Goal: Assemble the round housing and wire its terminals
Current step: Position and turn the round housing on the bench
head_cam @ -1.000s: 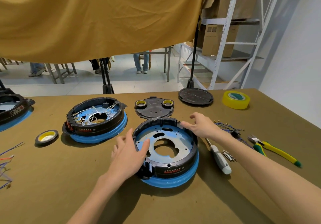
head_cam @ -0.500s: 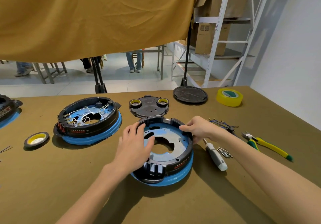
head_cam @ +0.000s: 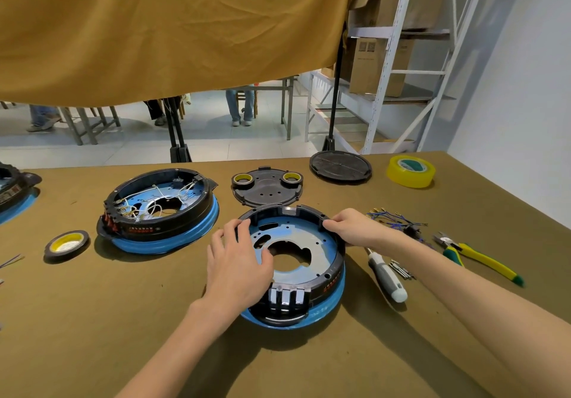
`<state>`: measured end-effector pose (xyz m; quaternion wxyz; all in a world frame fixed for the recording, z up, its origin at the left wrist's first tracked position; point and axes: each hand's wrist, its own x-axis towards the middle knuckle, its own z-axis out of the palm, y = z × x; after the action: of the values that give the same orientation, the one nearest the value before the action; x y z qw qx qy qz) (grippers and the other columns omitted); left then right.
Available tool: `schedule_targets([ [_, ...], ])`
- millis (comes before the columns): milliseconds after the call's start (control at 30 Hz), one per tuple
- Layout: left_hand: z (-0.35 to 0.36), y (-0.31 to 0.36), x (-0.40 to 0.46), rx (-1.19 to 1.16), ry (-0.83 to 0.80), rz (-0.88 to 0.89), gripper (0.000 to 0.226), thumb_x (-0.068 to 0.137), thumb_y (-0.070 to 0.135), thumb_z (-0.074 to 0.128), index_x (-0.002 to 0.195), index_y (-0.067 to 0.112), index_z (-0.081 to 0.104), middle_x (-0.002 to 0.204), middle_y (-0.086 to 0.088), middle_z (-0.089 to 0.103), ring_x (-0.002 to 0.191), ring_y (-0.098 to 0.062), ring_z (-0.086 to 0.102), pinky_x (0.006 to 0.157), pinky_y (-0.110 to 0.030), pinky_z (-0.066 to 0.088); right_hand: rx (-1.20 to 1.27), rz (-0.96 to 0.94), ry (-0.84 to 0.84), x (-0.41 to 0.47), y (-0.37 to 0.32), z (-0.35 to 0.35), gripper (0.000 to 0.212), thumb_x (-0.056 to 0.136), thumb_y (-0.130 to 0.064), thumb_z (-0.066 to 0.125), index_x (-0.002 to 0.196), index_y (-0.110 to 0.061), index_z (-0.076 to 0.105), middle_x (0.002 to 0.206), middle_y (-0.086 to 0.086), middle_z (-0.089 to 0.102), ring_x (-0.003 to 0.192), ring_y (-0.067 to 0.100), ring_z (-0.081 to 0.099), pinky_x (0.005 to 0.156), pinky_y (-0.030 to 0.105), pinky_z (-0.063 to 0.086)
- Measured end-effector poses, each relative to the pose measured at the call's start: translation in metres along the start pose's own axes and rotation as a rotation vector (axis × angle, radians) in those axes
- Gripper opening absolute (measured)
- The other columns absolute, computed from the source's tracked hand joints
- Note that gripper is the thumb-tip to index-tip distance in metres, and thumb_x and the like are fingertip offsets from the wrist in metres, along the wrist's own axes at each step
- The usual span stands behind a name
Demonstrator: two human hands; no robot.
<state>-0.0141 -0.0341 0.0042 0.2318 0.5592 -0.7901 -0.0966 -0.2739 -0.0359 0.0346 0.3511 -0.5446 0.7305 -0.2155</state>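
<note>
- the round housing (head_cam: 296,261) lies flat at the middle of the tabletop (head_cam: 92,320): a black plastic ring on a blue base, with a pale metal plate inside pierced by a large irregular hole and small holes.
- red print runs along its black outer wall; it is too small to read.
- three shiny metal tabs stand in a block at its near edge.
- the left hand (head_cam: 238,268) rests over the housing's left rim, fingers spread and nearly straight, tips touching the black ring.
- the right hand (head_cam: 352,227) pinches the far right rim, fingers curled around the ring.
- a second housing (head_cam: 160,212), same shape, sits to the left with white wires tangled inside and red lettering, unreadable.
- a flat black cover plate (head_cam: 267,190) carries two small yellow-cored tape rolls.
- a ribbed black disc (head_cam: 340,167) and a glossy yellow tape roll (head_cam: 411,171) lie at the far edge.
- right of the housing: a white-handled screwdriver (head_cam: 386,277), yellow-green pliers (head_cam: 475,258), blue terminal wires (head_cam: 395,218).
- a black tape roll (head_cam: 66,241) lies at left.
</note>
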Motion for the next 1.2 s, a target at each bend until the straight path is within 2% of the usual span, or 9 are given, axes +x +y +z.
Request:
schedule_targets([
  [267, -0.001, 0.011, -0.002, 0.152, -0.057, 0.063, 0.075, 0.1, 0.054, 0.034, 0.162, 0.019, 0.01, 0.171, -0.01, -0.003, 0.156, -0.032, -0.014, 0.125, -0.048, -0.004, 0.015, -0.075, -0.039, 0.006, -0.008, -0.004, 0.043, 0.107, -0.041, 0.049, 0.117, -0.007, 0.074, 0.11, 0.016, 0.074, 0.085, 0.015, 0.063, 0.08, 0.03, 0.052],
  [433, -0.005, 0.033, 0.022, 0.047, -0.227, 0.309, 0.071, 0.102, 0.057, 0.041, 0.162, 0.027, 0.017, 0.171, 0.001, 0.003, 0.157, -0.021, -0.007, 0.126, -0.045, 0.003, 0.099, -0.114, 0.002, 0.001, -0.009, -0.003, 0.052, 0.104, -0.05, 0.05, 0.113, -0.005, 0.074, 0.113, 0.02, 0.073, 0.095, 0.021, 0.067, 0.097, 0.045, 0.054],
  [600, 0.011, 0.047, 0.05, 0.014, -0.282, 0.388, 0.062, 0.105, 0.053, 0.035, 0.161, 0.037, 0.016, 0.172, 0.006, 0.002, 0.158, -0.021, -0.006, 0.125, -0.045, -0.002, 0.005, -0.105, 0.304, -0.017, 0.016, -0.017, 0.053, 0.107, -0.044, 0.046, 0.109, 0.004, 0.069, 0.105, 0.023, 0.072, 0.089, 0.031, 0.071, 0.082, 0.043, 0.057],
  [700, 0.015, 0.044, 0.072, 0.103, -0.278, 0.367, 0.061, 0.105, 0.033, 0.041, 0.161, 0.039, 0.018, 0.171, 0.003, 0.008, 0.158, -0.028, 0.002, 0.126, -0.05, 0.001, -0.002, -0.059, 0.068, -0.033, 0.017, -0.009, 0.048, 0.104, -0.052, 0.047, 0.106, -0.009, 0.067, 0.093, 0.006, 0.069, 0.075, 0.018, 0.067, 0.066, 0.031, 0.056],
  [800, 0.015, 0.032, 0.082, 0.218, -0.298, 0.36, 0.073, 0.096, 0.022, 0.048, 0.159, 0.043, 0.018, 0.168, 0.004, 0.019, 0.15, -0.031, 0.023, 0.122, -0.051, 0.014, -0.074, -0.1, -0.081, -0.035, 0.012, -0.003, 0.044, 0.103, -0.045, 0.053, 0.093, -0.005, 0.064, 0.079, 0.006, 0.058, 0.074, 0.02, 0.058, 0.078, 0.046, 0.059],
  [867, 0.016, 0.024, 0.082, 0.269, -0.265, 0.373, 0.076, 0.094, 0.026, 0.054, 0.158, 0.044, 0.017, 0.165, 0.004, 0.022, 0.141, -0.031, 0.035, 0.116, -0.049, 0.02, -0.051, -0.086, -0.109, -0.031, 0.007, -0.005, 0.041, 0.106, -0.037, 0.051, 0.099, 0.002, 0.063, 0.09, 0.016, 0.067, 0.084, 0.025, 0.068, 0.09, 0.046, 0.061],
  [967, 0.016, 0.018, 0.079, 0.295, -0.215, 0.371, 0.077, 0.091, 0.039, 0.061, 0.157, 0.041, 0.021, 0.159, 0.002, 0.029, 0.133, -0.031, 0.039, 0.112, -0.047, 0.025, -0.024, -0.05, -0.147, -0.025, -0.001, -0.013, 0.042, 0.108, -0.031, 0.048, 0.12, 0.007, 0.062, 0.112, 0.022, 0.071, 0.102, 0.03, 0.071, 0.086, 0.033, 0.062],
  [1067, 0.007, 0.009, 0.079, 0.338, -0.124, 0.387, 0.069, 0.091, 0.047, 0.062, 0.153, 0.04, 0.032, 0.143, 0.003, 0.044, 0.123, -0.026, 0.04, 0.104, -0.043, 0.03, -0.073, -0.099, -0.092, -0.021, -0.007, -0.012, 0.039, 0.107, -0.025, 0.046, 0.104, 0.012, 0.058, 0.084, 0.015, 0.052, 0.075, 0.027, 0.051, 0.07, 0.036, 0.045],
  [1200, -0.003, -0.001, 0.079, 0.189, -0.198, 0.305, 0.059, 0.093, 0.045, 0.064, 0.145, 0.042, 0.037, 0.13, 0.002, 0.055, 0.121, -0.023, 0.044, 0.105, -0.043, 0.034, -0.14, -0.111, 0.003, -0.012, -0.011, -0.008, 0.03, 0.108, -0.024, 0.043, 0.094, -0.004, 0.061, 0.077, 0.008, 0.048, 0.065, 0.018, 0.042, 0.063, 0.033, 0.032],
])
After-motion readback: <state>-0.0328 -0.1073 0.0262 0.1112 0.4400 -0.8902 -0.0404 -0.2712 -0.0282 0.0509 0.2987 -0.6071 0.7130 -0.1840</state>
